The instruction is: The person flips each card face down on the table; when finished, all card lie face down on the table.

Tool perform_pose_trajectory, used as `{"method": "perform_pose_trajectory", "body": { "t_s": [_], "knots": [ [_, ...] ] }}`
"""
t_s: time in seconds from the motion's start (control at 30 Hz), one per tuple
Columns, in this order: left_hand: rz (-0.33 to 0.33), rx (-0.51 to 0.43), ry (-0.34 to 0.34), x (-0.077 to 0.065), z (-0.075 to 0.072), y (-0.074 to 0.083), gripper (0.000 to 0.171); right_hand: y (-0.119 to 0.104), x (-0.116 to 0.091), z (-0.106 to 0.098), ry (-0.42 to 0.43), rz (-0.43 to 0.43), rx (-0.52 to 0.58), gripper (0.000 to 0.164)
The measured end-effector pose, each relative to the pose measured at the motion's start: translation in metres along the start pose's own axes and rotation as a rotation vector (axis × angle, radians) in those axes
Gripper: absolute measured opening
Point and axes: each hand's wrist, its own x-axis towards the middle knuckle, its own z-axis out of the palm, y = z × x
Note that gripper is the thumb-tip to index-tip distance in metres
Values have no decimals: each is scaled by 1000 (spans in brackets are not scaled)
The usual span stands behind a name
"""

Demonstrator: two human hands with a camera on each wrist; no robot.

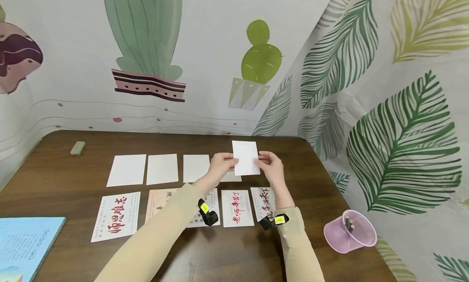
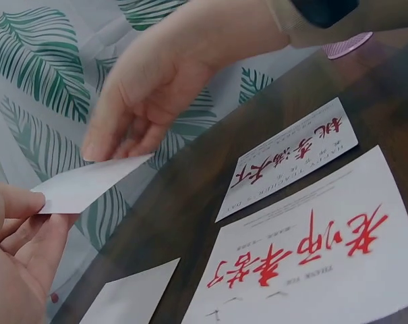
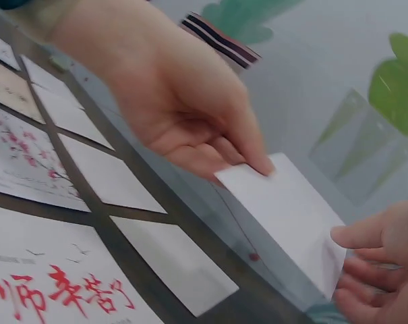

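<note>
A small blank white card [image 1: 246, 158] is held up above the far part of the table, between both hands. My left hand [image 1: 218, 167] pinches its left edge, thumb on the near face and fingers behind. At the opposite edge my right hand [image 1: 272, 167] pinches it the same way; its thumb lies on the card in the right wrist view. Below lies another blank card [image 1: 231, 177], partly hidden by the left hand and the held card. Closer to me are a card with red characters [image 1: 237, 208] and one with dark red characters [image 1: 261, 201], partly covered by the right wrist.
Left of the hands, several blank cards [image 1: 126, 171] form a row behind printed cards [image 1: 115, 217] on the brown table [image 1: 205, 253]. A pink mesh pen cup [image 1: 348, 233] stands at the right edge. A blue book [image 1: 29, 241] and a small eraser-like block [image 1: 77, 148] lie left.
</note>
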Motion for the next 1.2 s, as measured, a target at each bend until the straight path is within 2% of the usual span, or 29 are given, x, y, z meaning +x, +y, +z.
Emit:
{"method": "perform_pose_trajectory", "body": {
  "t_s": [0.17,0.27,0.4,0.5,0.67,0.93,1.2],
  "knots": [
    [-25,-5,-30,-2,7,-5,41,11,8,-6,-98,167,84,40],
    [-38,-11,-42,-4,11,-10,42,18,12,-8,-113,200,111,40],
    [-41,-31,-52,-4,17,-15,42,25,17,-13,-84,223,122,40],
    [-40,-27,-68,-5,21,-18,44,30,19,-17,-46,236,82,39],
    [-42,38,-112,-7,26,-20,50,38,24,-20,-1,248,-28,39],
    [-78,109,-230,-10,35,-26,57,49,26,-16,19,244,-127,39],
    [-97,133,-284,-13,38,-25,61,49,25,-14,43,227,-234,37]
  ]
}}
